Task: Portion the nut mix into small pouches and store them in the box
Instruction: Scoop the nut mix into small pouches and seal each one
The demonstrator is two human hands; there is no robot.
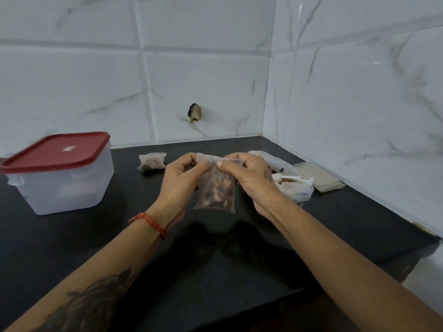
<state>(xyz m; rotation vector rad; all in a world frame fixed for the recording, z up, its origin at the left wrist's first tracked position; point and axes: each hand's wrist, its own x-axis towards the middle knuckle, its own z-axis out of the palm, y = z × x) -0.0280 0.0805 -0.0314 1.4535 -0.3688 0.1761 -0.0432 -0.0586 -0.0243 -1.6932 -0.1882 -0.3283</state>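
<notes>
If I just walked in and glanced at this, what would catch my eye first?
Probably the two hands at centre, left hand and right hand, pinching the top of a clear pouch of nut mix held above the black counter. Next, the box with its red lid shut, at the left. A second filled pouch lies behind the hands, near the marble-tiled wall.
</notes>
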